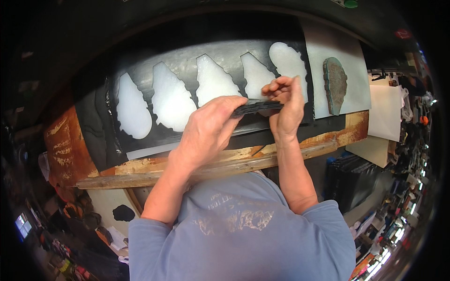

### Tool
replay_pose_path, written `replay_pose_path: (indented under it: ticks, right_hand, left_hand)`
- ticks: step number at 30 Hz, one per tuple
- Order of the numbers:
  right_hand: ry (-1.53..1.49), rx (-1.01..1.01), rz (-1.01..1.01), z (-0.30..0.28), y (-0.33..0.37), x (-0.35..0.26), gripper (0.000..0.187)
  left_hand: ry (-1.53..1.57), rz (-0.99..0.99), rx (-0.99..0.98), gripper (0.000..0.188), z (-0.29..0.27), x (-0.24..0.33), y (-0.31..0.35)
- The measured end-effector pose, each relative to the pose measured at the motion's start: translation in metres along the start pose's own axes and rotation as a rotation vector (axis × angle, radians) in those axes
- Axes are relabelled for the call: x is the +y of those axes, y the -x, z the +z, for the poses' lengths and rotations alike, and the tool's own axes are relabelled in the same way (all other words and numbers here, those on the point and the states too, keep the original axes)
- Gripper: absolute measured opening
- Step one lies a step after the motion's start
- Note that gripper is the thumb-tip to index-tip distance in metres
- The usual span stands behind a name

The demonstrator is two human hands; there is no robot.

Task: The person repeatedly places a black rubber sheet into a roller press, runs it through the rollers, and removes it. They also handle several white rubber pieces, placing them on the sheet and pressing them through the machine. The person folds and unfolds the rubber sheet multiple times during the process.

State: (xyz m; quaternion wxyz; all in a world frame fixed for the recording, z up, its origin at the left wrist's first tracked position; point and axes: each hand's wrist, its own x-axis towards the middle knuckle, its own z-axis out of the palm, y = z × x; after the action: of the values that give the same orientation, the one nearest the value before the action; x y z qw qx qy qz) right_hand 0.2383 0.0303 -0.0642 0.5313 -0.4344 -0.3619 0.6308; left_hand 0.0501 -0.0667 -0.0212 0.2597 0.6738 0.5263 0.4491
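Note:
My left hand (208, 124) is closed around the left end of a stack of thin black cut pieces (257, 107), held edge-on above the bench. At the stack's other end, my right hand (288, 112) is open, palm turned toward it and fingers loosely bent. Below both hands lies a black sheet (143, 75) with several shaped cut-outs in a row. White board (133, 114) shows through these openings. To the right, a cutting die (335, 84) with a brown, worn face and a teal edge rests on a white board (358, 70).
A wooden rail (225, 166) runs along the bench's near edge, in front of my body. Dark machinery (187, 23) overhangs the far side. Below right stands a pile of black sheets (349, 182). A small black scrap (123, 213) lies at lower left.

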Motion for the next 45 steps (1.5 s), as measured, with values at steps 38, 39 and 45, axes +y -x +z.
replay_pose_path:
  ticks: [38, 39, 45]
  right_hand:
    - [0.995, -0.743, -0.655, 0.128, 0.04, 0.081, 0.019]
    - [1.003, -0.724, -0.65, 0.128, 0.039, 0.081, 0.018]
    - [1.11, -0.756, -0.782, 0.133, 0.033, 0.081, 0.016]
  left_hand:
    - [0.536, -0.615, 2.347, 0.042, -0.146, -0.045, 0.589]
    - [0.555, -0.674, 2.367, 0.043, -0.148, -0.057, 0.608]
    - [0.52, -1.056, 2.377, 0.049, -0.129, -0.109, 0.673]
